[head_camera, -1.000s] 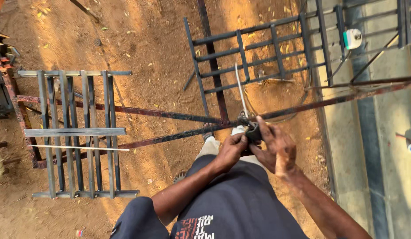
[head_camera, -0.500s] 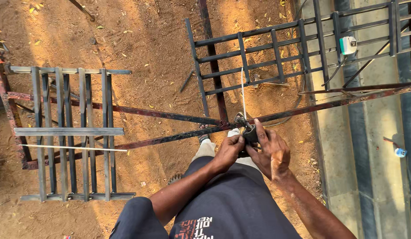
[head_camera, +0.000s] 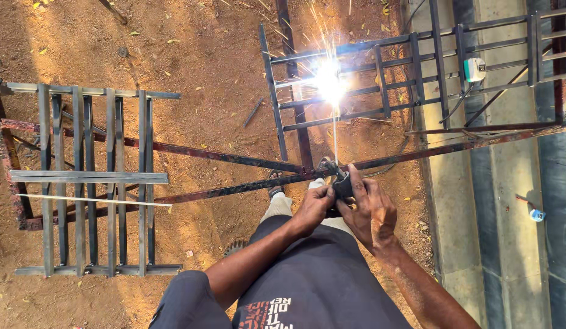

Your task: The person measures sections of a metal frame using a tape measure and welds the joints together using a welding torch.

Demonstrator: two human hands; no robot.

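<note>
Both of my hands grip a dark welding electrode holder [head_camera: 342, 184] just below the middle of the view. My left hand [head_camera: 313, 208] wraps it from the left and my right hand [head_camera: 371, 210] closes on it from the right. A thin welding rod [head_camera: 334, 139] runs up from the holder to a grey metal grille frame [head_camera: 380, 85]. At the rod's tip a bright white arc [head_camera: 329, 82] burns on a crossbar and throws sparks upward. My foot in a sandal stands under rusty bars just left of the holder.
Two long rusty steel bars [head_camera: 222, 157] cross in front of me over the red dirt ground. A second grey grille frame [head_camera: 82, 176] rests at the left with a loose rod [head_camera: 94, 200] across it. A concrete strip [head_camera: 508, 183] runs down the right, bearing a small blue-capped thing [head_camera: 536, 214].
The rod tip has reached the grille's crossbar and an arc with sparks has lit there. Earlier there was no arc. My hands stay on the holder.
</note>
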